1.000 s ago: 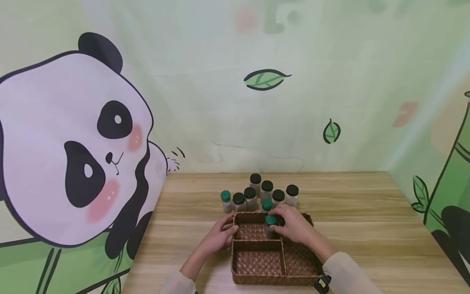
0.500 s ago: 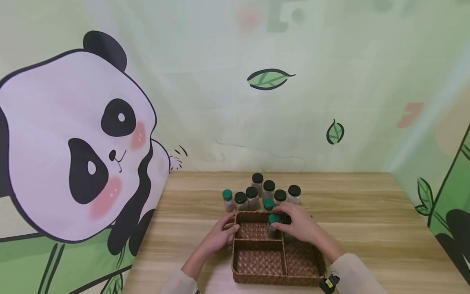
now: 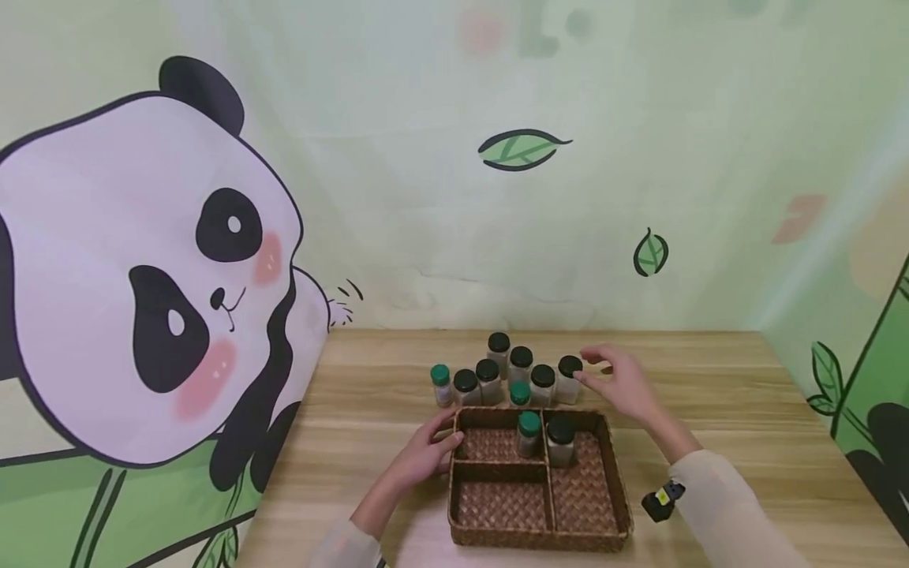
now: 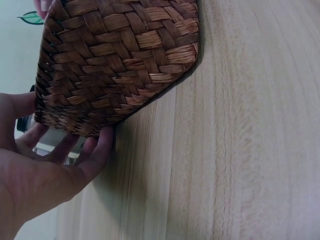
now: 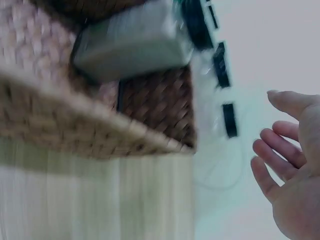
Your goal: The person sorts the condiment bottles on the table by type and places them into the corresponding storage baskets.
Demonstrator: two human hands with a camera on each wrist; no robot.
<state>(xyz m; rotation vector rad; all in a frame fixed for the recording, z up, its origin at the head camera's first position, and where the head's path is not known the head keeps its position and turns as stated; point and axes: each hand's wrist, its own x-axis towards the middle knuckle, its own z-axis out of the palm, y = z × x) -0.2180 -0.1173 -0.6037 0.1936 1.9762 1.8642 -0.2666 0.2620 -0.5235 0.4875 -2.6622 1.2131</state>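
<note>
My left hand (image 3: 426, 451) grips the left back corner of a brown woven divided basket (image 3: 540, 539), thumb at the rim and fingers against the outer wall (image 4: 115, 65). My right hand (image 3: 625, 386) is at the rightmost black-capped jar (image 3: 568, 380) behind the basket, its fingers spread and apart from one another; the right wrist view also has this hand (image 5: 295, 165) holding nothing. A green-capped jar (image 3: 529, 435) stands in the basket's back left compartment. In the long right compartment stands a black-capped jar (image 3: 560, 443).
Behind the basket several black-capped jars (image 3: 521, 364) stand close together on the wooden table (image 3: 710, 410). Among them are a green-capped jar (image 3: 440, 385) at the left end and another green-capped jar (image 3: 520, 393) by the basket's back rim. A panda-printed cloth (image 3: 398, 197) hangs behind.
My right hand has let go of the green-capped jar, which stays in the back left compartment, and has moved right and back to the outer black-capped jar. My left hand stays at the basket.
</note>
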